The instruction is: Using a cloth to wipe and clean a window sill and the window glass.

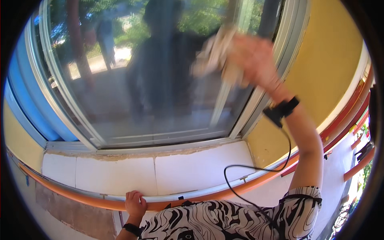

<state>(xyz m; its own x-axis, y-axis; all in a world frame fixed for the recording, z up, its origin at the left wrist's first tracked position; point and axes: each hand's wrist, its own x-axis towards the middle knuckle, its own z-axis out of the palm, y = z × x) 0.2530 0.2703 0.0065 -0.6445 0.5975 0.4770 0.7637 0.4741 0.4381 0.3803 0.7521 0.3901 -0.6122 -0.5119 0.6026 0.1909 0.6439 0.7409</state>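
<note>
My right hand point(255, 58) is raised at the right side of a sliding window, pressing a pale crumpled cloth point(214, 54) to the glass. Both hand and cloth are blurred. The window pane point(168, 99) reflects a dark figure and trees. Lower down, my left hand point(136, 202) grips the orange handrail point(102, 202) that runs below the window. Around my right wrist is a black strapped device point(281, 109), from which a black cable point(229, 177) loops down to my patterned shirt.
Below the aluminium frame point(132, 150) lies a white tiled sill point(117, 172). A yellow wall point(327, 69) borders the window on the right. Blue curtain-like folds point(33, 99) show at the left. Red-brown rails point(339, 129) stand at the far right.
</note>
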